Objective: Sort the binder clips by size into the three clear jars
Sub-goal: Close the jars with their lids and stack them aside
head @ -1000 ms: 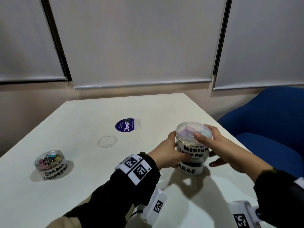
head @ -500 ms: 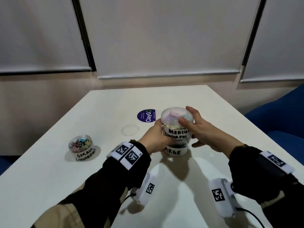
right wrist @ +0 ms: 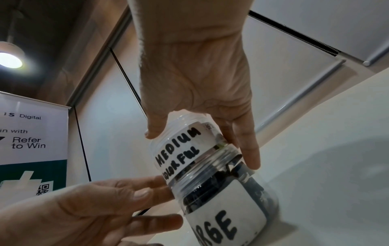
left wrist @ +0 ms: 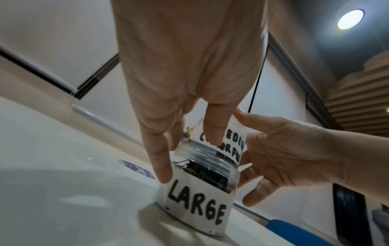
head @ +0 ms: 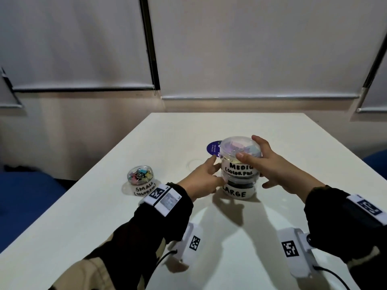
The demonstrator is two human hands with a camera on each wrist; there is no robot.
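The clear jar labelled MEDIUM stands stacked on the jar labelled LARGE, which holds dark clips, near the table's middle. My right hand grips the medium jar at its lid, thumb in front and fingers round the far side. My left hand lies against the stack's left side with straight fingers touching the large jar and the medium jar. The jar labelled SMALL, with colourful clips inside, stands apart to the left.
A round purple sticker and a clear disc lie on the white table behind the stack. Blue chairs stand at the left and right edges.
My left hand's fingers have straightened from their hold on the stack. My right hand stays on the medium jar. The stack has not moved on the table; the head view has swung left.
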